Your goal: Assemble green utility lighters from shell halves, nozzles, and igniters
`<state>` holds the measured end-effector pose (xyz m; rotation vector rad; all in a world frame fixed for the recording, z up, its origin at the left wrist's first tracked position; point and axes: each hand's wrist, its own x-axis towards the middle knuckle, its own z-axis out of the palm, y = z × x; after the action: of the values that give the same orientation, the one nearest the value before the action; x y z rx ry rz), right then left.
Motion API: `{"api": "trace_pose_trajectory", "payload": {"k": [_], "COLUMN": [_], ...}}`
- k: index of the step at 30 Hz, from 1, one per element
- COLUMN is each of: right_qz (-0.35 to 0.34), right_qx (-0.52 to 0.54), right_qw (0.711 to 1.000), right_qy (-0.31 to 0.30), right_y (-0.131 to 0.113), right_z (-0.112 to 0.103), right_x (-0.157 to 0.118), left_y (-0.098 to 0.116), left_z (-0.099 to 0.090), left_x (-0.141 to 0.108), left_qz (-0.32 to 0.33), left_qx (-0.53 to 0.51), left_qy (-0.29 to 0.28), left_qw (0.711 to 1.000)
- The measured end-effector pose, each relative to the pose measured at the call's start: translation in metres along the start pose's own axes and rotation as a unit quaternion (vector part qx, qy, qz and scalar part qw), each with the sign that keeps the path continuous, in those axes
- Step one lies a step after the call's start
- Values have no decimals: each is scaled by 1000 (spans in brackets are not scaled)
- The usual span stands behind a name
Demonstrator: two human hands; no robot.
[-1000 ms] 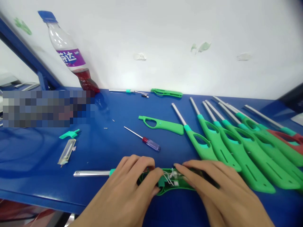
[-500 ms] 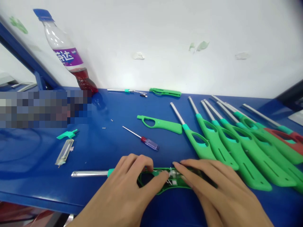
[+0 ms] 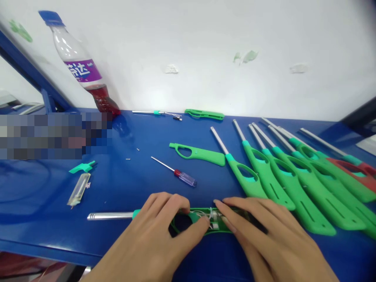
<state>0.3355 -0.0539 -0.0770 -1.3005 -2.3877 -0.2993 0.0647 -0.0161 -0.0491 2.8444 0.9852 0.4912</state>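
Observation:
An opened green stick lighter point(image 3: 216, 231) lies sideways at the table's front, its metal tube point(image 3: 111, 216) pointing left. My left hand point(image 3: 160, 231) is closed around its handle near the trigger ring, the thumb pressing by thin white wires inside. With its fingers on the lighter's right end, over the clear tank point(image 3: 216, 215), my right hand point(image 3: 270, 235) holds the handle; its covered end is hidden. Beyond the hands lie a screwdriver point(image 3: 185, 178) with a red and clear handle and a loose green half shell point(image 3: 205, 156).
Several assembled lighters point(image 3: 273, 184) lie in a row at right. A teal trigger point(image 3: 82, 167) and loose fuel tank point(image 3: 78, 190) are at left. Toward the wall stand a drink bottle point(image 3: 82, 70), a metal tube with wires point(image 3: 147, 112) and another green shell point(image 3: 204, 114).
My left thumb has shifted slightly lower over the wires, showing more of them. The right hand stays nearly still on the lighter.

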Motion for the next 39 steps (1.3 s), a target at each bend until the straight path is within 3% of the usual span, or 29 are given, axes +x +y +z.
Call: {"api": "trace_pose_trajectory", "payload": {"k": [14, 19, 21, 24, 29, 34, 39], "right_qz": [-3, 25, 26, -23, -83, -113, -104], "right_qx": [-5, -11, -26, -131, -164, -183, -188], "right_qw": [1000, 999, 999, 990, 975, 960, 962], "right_qy": [0, 27, 11, -47, -125, -178, -167], "right_y": [-2, -1, 5, 23, 43, 31, 25], "right_z": [-2, -12, -14, -11, 3, 13, 19], "right_x": [3, 33, 52, 82, 120, 137, 136], "left_y": [4, 7, 6, 2, -12, -29, -42], "left_z": [-8, -15, -16, -16, -15, -16, -21], "left_x": [5, 21, 22, 18, 8, -1, -7], "left_qz": [-21, -4, 18, 32, 54, 36, 25], "left_qx": [10, 58, 63, 65, 50, 39, 30], "left_qy": [-36, -97, -100, -78, -20, 50, 74], "left_qw": [999, 994, 993, 994, 997, 997, 996]}}
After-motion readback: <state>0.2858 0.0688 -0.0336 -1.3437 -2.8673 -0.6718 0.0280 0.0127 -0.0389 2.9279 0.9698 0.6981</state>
